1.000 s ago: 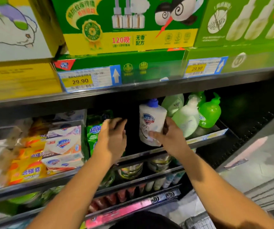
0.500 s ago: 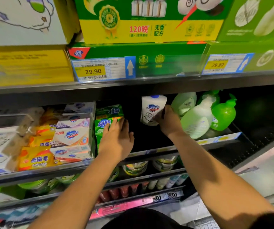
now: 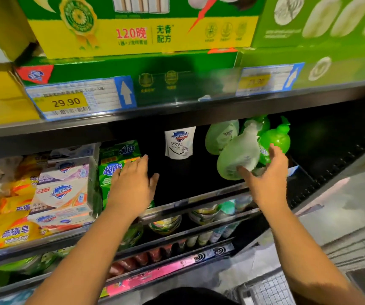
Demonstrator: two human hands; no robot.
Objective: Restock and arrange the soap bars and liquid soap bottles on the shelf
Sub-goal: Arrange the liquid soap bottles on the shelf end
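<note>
Soap bottle (image 3: 236, 155), rounded pale plastic, in right hand (image 3: 267, 179).

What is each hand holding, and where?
Right hand grips the tilted pale green bottle round its lower body; left hand lies flat on green soap pack.
</note>
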